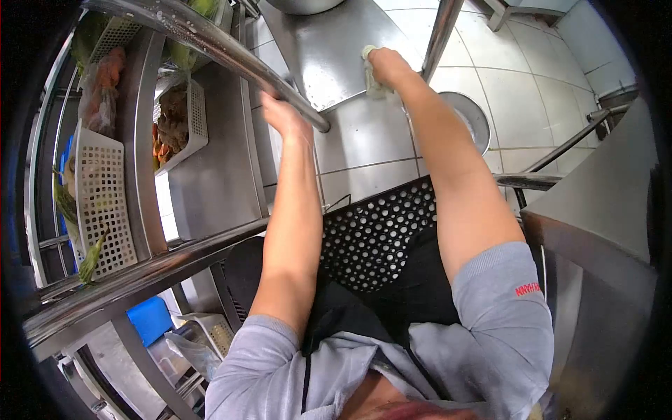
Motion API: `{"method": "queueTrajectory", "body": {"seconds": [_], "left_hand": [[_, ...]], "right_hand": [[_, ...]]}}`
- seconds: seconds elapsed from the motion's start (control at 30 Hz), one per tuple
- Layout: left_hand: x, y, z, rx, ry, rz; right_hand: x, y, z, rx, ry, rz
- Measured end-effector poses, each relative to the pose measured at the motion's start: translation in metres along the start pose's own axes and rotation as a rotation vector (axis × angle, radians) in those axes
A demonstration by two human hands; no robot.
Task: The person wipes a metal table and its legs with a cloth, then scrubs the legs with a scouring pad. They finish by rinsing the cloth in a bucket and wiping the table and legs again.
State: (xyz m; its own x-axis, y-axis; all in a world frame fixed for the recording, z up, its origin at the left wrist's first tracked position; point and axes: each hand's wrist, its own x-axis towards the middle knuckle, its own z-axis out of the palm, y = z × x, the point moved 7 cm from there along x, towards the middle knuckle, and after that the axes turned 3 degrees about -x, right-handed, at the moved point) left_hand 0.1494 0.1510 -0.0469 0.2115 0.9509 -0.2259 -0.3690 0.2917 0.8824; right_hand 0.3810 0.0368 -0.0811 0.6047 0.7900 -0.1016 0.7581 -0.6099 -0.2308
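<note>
My right hand (389,68) reaches far forward, closed on a pale, damp-looking cloth (378,88). The cloth hangs at the right edge of a low stainless steel shelf (329,59). On the left, my left hand (285,116) is up against a slanting steel table leg (241,61). Its fingers curl behind the leg and are partly hidden. A steel pot (304,4) stands on the far part of the shelf, cut off by the top of the view.
White perforated baskets (105,203) with vegetables sit on the rack at left. A round metal basin (467,119) is on the tiled floor (371,133), partly behind my right forearm. A black perforated mat (378,241) lies below me. Steel rails (532,182) stand at right.
</note>
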Motion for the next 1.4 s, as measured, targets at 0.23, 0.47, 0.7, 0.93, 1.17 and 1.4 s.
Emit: {"method": "queueTrajectory", "body": {"seconds": [0.23,0.47,0.7,0.93,1.17,1.4], "left_hand": [[0.014,-0.154,-0.075,-0.034,-0.008,-0.508],[0.008,-0.128,-0.066,-0.116,0.247,-0.565],[0.023,-0.156,-0.061,-0.358,0.076,-0.481],[0.002,-0.01,0.006,-0.054,-0.033,-0.204],[0.036,-0.138,-0.067,-0.099,-0.048,-0.416],[0.006,-0.037,0.004,-0.159,-0.067,-0.299]], "right_hand": [[0.001,0.021,-0.022,0.083,0.058,0.078],[0.0,0.027,-0.024,0.131,0.054,0.128],[0.0,0.023,-0.022,0.177,0.007,0.131],[0.007,0.024,-0.008,0.126,0.016,0.086],[-0.015,0.001,-0.008,0.04,0.015,-0.022],[0.002,-0.008,0.025,-0.142,0.026,-0.103]]}}
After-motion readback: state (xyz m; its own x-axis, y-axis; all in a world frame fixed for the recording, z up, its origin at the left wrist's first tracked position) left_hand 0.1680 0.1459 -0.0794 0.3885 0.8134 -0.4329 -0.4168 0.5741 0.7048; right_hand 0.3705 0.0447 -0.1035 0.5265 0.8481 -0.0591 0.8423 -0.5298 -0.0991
